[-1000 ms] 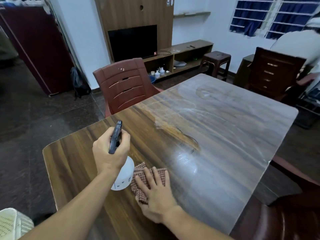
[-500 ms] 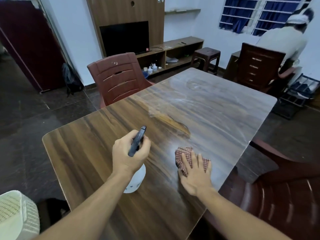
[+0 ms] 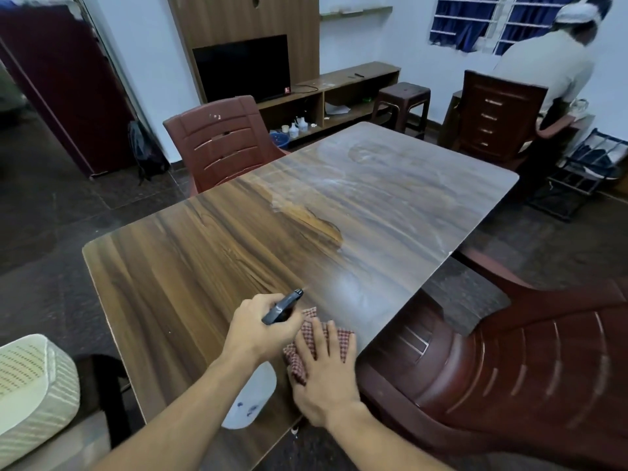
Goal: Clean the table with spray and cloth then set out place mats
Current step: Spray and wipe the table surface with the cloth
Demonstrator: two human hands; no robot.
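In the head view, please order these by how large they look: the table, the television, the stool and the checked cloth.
1. table
2. television
3. stool and checked cloth: they look about alike. The cloth lies partly under the right hand and nearer the camera, so I do not rank them.

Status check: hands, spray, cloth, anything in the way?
Left hand grips spray bottle, nozzle aimed across table. Right hand flat on checked cloth by near right edge. Red chair close beside that edge.
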